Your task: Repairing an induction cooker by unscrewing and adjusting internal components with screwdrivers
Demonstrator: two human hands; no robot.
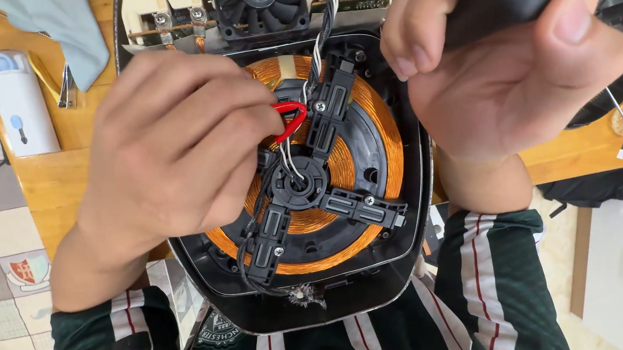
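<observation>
Gloves (58, 19) of pale blue lie on the wooden desk (52, 173) well to the left of the copper coil (382, 132), with a small white plastic case (17, 103) just below them. Closer in, your left hand (175, 159) lies over the left half of the coil, its fingers (239, 116) curled nearly shut and pinching a loop of red wire (291, 120) just left of the coil's centre. That wire looks thin and soft; it will bend freely, but judge it easy to tear at its ends, so hold it by the sleeve of the loop and do not pull hard. The coil itself, wound in fine orange strands and sitting in an opened appliance base (399, 267) between your arms, looks stiff as a whole yet fragile on its surface: a nail could scrape the winding. The black cross-shaped bracket (327, 161) screwed over it is the firm part and the safer place to press or steady. A twisted black-and-white lead (325, 28) runs up from the centre toward a black fan (261, 2) above the coil. Up and to the right of the coil, your right hand (505, 71) is closed around a dark object (498, 10), mostly out of view; what it is you cannot tell.
</observation>
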